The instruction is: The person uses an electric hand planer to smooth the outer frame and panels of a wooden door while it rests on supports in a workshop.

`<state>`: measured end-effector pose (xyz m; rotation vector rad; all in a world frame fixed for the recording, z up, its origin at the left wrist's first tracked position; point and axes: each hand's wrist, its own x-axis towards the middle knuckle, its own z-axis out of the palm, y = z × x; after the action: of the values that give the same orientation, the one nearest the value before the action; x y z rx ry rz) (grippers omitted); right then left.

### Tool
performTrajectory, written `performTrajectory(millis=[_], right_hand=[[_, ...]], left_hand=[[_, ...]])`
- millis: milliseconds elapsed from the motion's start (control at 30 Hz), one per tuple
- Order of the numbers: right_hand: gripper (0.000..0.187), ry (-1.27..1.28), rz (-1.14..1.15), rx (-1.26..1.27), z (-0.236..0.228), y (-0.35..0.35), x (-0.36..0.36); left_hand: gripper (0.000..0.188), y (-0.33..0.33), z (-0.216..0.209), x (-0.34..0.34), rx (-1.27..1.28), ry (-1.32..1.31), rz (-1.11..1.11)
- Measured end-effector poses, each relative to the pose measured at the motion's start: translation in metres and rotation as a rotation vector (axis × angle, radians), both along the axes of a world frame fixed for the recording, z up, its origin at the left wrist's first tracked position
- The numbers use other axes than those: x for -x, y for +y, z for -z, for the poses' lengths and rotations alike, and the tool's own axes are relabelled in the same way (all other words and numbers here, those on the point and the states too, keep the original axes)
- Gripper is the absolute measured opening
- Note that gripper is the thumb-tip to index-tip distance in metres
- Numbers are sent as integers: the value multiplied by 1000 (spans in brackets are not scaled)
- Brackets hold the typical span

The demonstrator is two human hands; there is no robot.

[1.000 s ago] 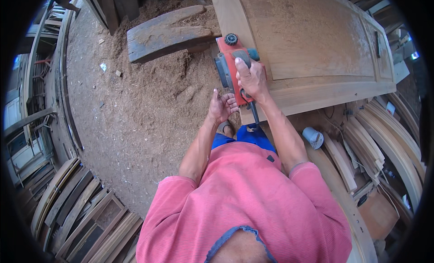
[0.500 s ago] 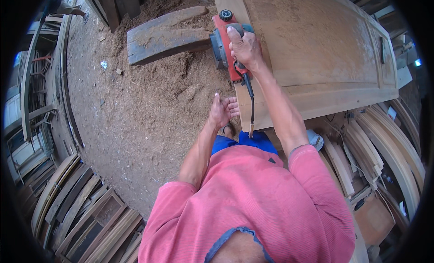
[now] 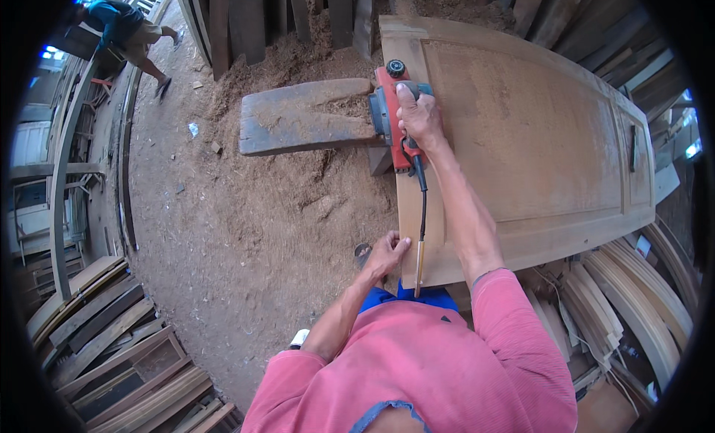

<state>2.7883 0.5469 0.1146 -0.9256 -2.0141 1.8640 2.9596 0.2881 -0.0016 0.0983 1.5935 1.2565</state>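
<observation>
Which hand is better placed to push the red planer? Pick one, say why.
Probably the right hand: it grips the red planer, while the left hand sits apart, at the edge of the wooden door.

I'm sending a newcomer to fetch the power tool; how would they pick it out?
Find the large wooden panel and follow its left edge. There, under the right hand, sits the power planer, its black cord running toward the person. Red colouring and a round black knob distinguish it from surrounding wood.
</observation>
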Motion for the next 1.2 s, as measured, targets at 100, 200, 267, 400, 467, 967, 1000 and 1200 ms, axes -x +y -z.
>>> performTrajectory(millis=[100, 200, 267, 400, 467, 967, 1000, 1200], right_hand=[[53, 23, -14, 8, 3, 16, 25], [49, 26, 11, 9, 3, 36, 47], [43, -5, 35, 16, -2, 43, 66], [42, -17, 36, 65, 14, 78, 97], [42, -3, 46, 33, 16, 88, 113], [44, 38, 54, 69, 19, 148, 167], [43, 52, 40, 100, 18, 142, 154], [50, 78, 64, 113, -15, 110, 30]], left_hand=[[36, -1, -2, -1, 20, 15, 0], [33, 4, -26, 4, 47, 45, 20], [35, 2, -19, 1, 54, 51, -3], [33, 6, -17, 0, 114, 29, 56], [32, 4, -11, -4, 116, 14, 35], [41, 2, -16, -8, 143, -37, -83], [41, -1, -12, -10, 113, -28, -93], [50, -1, -26, 11, 99, 94, 69]])
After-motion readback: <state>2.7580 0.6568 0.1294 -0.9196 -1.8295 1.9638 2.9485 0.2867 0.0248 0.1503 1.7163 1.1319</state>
